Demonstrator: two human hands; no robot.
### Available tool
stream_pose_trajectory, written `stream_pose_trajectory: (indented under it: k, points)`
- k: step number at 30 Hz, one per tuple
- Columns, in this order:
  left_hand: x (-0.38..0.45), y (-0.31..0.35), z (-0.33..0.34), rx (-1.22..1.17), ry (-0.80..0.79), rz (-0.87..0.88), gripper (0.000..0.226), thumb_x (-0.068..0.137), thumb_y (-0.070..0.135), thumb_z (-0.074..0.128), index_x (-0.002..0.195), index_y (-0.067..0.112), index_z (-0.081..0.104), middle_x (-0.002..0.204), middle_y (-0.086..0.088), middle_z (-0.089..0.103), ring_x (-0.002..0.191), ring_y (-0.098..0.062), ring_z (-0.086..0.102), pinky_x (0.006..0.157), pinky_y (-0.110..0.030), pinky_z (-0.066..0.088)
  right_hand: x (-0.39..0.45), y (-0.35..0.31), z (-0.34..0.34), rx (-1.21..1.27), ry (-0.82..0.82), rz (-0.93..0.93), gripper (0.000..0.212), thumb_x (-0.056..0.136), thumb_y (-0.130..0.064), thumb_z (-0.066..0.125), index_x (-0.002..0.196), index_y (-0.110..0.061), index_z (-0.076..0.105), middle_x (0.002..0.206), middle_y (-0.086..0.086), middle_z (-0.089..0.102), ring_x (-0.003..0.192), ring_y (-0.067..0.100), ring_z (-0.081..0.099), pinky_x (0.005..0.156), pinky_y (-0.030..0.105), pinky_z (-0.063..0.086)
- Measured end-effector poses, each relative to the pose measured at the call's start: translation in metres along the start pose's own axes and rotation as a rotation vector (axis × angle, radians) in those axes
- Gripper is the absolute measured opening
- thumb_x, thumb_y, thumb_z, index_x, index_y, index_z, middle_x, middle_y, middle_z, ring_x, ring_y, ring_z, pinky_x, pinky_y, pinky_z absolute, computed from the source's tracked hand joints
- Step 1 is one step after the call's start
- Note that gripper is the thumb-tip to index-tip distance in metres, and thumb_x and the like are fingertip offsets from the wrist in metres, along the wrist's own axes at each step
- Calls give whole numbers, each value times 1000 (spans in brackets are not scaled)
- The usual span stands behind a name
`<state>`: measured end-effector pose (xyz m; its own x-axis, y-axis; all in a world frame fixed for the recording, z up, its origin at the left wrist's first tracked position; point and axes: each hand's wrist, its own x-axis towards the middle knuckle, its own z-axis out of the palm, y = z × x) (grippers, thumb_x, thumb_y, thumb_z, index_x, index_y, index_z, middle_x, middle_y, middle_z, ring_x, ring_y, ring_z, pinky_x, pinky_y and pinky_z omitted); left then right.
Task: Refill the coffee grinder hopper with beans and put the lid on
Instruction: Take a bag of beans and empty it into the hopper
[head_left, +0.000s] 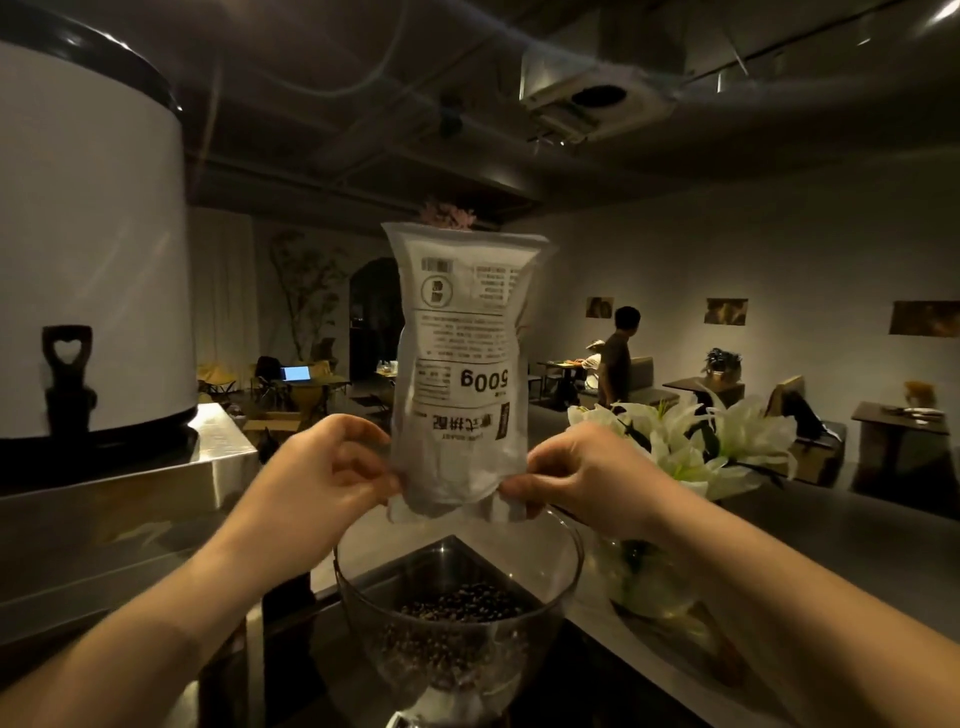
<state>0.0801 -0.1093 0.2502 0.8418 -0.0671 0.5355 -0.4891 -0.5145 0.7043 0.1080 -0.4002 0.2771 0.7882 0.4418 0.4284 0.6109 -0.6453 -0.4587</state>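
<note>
A dim café lies beyond a steel counter (810, 525). A crinkled white bag (460, 364) hangs upside down (its "500g" print inverted) above a clear, round hopper (457, 597) partly filled with dark beans (462, 610). The left hand (322, 467) and right hand (576, 473) pinch its lower corners. White lilies (691, 441) stand right, a white urn (93, 234) left.
</note>
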Motion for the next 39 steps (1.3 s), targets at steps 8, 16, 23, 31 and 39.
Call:
stream_pose_trajectory:
  k: [8, 16, 23, 31, 39]
  points:
    - [-2, 0, -5, -33, 21, 0, 34, 86, 16, 87, 111, 25, 67, 95, 11, 82, 88, -7, 80, 75, -18, 63, -7, 13, 3, 78, 41, 19, 14, 98, -43, 75, 92, -34, 84, 86, -17, 83, 80, 2, 79, 73, 19, 61]
    - [0, -1, -3, -90, 30, 3, 31, 88, 17, 86, 113, 25, 70, 98, 10, 82, 90, -6, 80, 77, -16, 62, -7, 22, -2, 198, 73, 52, 17, 90, -55, 81, 104, -45, 80, 102, -31, 79, 96, -8, 75, 76, 10, 58]
    - [-2, -2, 7, -163, -10, 17, 29, 88, 17, 84, 114, 24, 72, 100, 7, 82, 94, -8, 80, 82, -11, 59, 0, 19, 12, 239, 85, 119, 47, 89, -39, 88, 129, -37, 63, 112, -17, 81, 102, -7, 76, 85, 18, 64]
    - [-3, 1, 15, -156, 2, 15, 29, 89, 11, 84, 113, 24, 73, 99, 11, 82, 92, -5, 79, 80, -13, 60, 4, 7, 22, 343, 92, 88, 9, 92, -32, 86, 86, -27, 81, 91, -4, 85, 85, 9, 80, 86, 36, 65]
    - [-4, -3, 12, -101, -40, 5, 34, 91, 2, 80, 116, 24, 70, 103, 18, 80, 96, -1, 78, 83, -13, 60, 0, -4, 21, 267, 78, 101, 13, 92, -29, 86, 87, -19, 80, 92, 2, 84, 89, 18, 80, 91, 45, 66]
